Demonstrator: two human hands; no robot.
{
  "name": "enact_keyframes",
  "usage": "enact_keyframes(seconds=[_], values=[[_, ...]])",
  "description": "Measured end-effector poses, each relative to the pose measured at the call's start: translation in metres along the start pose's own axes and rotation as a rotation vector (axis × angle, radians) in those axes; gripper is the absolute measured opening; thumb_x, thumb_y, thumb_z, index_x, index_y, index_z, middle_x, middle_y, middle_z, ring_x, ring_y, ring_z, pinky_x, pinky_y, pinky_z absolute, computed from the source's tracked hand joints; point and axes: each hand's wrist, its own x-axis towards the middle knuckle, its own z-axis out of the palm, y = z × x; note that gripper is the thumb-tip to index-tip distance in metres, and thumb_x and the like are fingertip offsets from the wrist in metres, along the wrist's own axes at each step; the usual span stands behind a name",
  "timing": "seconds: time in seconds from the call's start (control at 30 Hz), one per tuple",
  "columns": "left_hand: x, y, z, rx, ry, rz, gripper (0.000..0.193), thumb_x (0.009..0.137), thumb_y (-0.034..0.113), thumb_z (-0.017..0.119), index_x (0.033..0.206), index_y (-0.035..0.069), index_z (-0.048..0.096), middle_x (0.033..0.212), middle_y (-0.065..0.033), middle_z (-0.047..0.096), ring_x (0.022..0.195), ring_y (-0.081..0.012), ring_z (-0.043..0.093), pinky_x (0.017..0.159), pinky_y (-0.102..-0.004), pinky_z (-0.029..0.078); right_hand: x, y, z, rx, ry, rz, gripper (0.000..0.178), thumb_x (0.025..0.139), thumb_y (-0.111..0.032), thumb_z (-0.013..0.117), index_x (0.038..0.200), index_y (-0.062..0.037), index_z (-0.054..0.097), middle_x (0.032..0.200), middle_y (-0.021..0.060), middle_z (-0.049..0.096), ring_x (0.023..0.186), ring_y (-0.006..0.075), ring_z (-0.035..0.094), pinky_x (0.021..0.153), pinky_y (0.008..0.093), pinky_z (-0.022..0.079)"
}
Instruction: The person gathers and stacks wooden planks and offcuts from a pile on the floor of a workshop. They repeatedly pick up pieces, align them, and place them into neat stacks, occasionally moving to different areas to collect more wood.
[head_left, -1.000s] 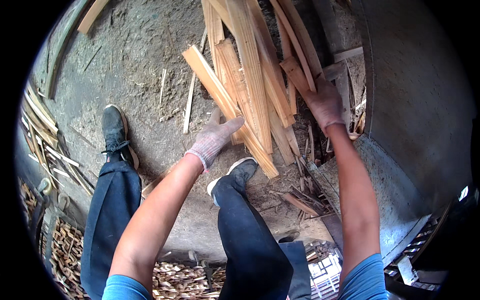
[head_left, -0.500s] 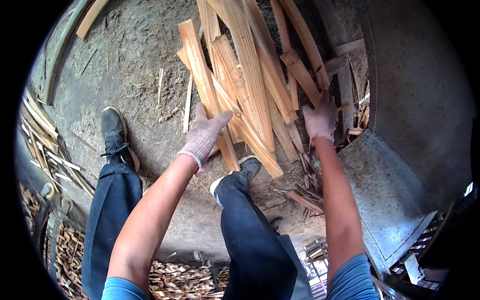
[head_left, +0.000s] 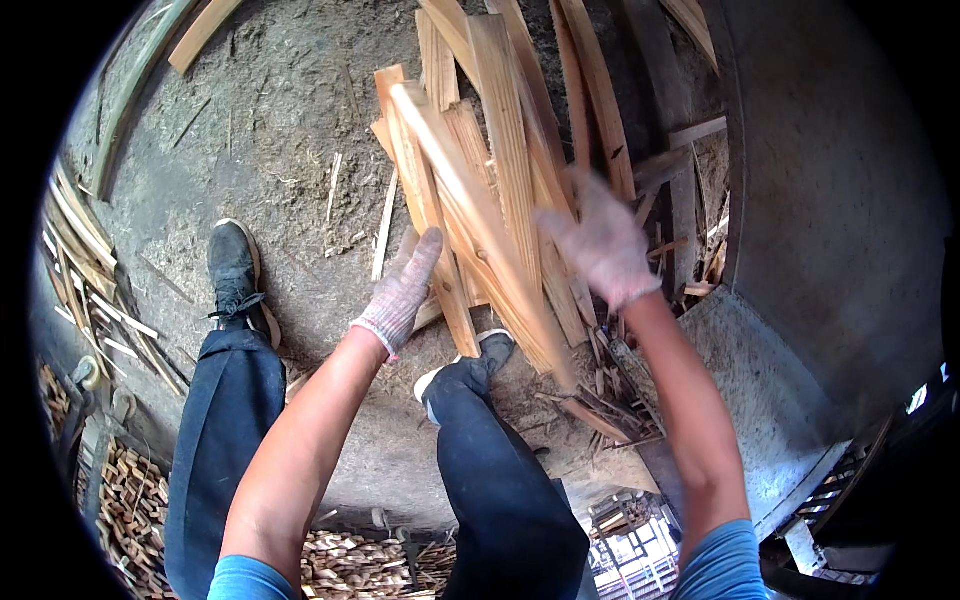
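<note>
Several long pale wooden boards [head_left: 505,120] lie in a loose pile on the floor in front of me, some crossing others. On top, a narrow plank [head_left: 470,200] is smeared by motion and slants down to the right, touched by neither hand as far as I can see. My left hand [head_left: 397,295], in a whitish knit glove, rests by the left edge of the pile with its fingers stretched out. My right hand [head_left: 600,245], gloved too and blurred, hovers over the pile's right side, fingers apart and nothing in it.
Between my shoes, the left shoe [head_left: 233,265] and the right shoe [head_left: 495,350], is dusty floor; the right one touches the boards' near ends. A metal sheet [head_left: 760,390] stands at right. Thin strips [head_left: 85,240] lie far left, cut wood pieces [head_left: 350,565] below.
My right hand has moved left from the pile's right edge, letting go of a short plank, which now lies blurred across the top. My left hand has shifted slightly down and its fingers have straightened.
</note>
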Motion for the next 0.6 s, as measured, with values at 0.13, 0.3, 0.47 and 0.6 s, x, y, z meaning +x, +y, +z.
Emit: enact_keyframes(seconds=[0.13, 0.3, 0.47, 0.6], values=[[0.005, 0.018, 0.002, -0.028, -0.062, 0.058, 0.112, 0.086, 0.079, 0.054, 0.162, 0.007, 0.015, 0.163, -0.0183, 0.027, 0.150, -0.0344, 0.027, 0.119, -0.0478, 0.028, 0.089, 0.038, -0.013, 0.082, 0.554, -0.018, 0.089, 0.075, -0.052, 0.079, 0.135, 0.0085, 0.051, 0.136, 0.0332, 0.055, 0.132, 0.0412, 0.052, 0.110, 0.0417, 0.043], [0.004, 0.012, -0.002, -0.005, -0.055, -0.013, 0.102, 0.090, 0.071, 0.058, 0.161, 0.008, 0.021, 0.161, -0.0171, 0.032, 0.148, -0.0331, 0.030, 0.119, -0.0472, 0.026, 0.110, 0.050, -0.009, 0.116, 0.206, 0.258, 0.071, 0.073, -0.040, 0.080, 0.122, 0.0073, 0.061, 0.117, 0.0295, 0.068, 0.113, 0.0402, 0.066, 0.099, 0.0419, 0.051], [0.009, 0.007, -0.002, -0.057, -0.080, 0.005, 0.101, 0.090, 0.067, 0.060, 0.160, 0.007, 0.018, 0.158, -0.0191, 0.035, 0.146, -0.0330, 0.034, 0.117, -0.0485, 0.029, 0.071, 0.048, -0.003, 0.194, 0.218, 0.300, 0.046, 0.076, -0.033, 0.070, 0.104, 0.0043, 0.070, 0.108, 0.0297, 0.070, 0.109, 0.0395, 0.068, 0.094, 0.0426, 0.052], [0.012, 0.001, -0.002, -0.095, -0.097, -0.022, 0.100, 0.090, 0.068, 0.059, 0.162, 0.012, 0.017, 0.160, -0.0166, 0.033, 0.147, -0.0329, 0.031, 0.116, -0.0514, 0.028, -0.053, 0.074, 0.034, 0.665, 0.181, 0.376, 0.042, 0.083, -0.020, 0.070, 0.113, 0.0076, 0.060, 0.102, 0.0202, 0.068, 0.093, 0.0268, 0.067, 0.082, 0.0387, 0.052]])
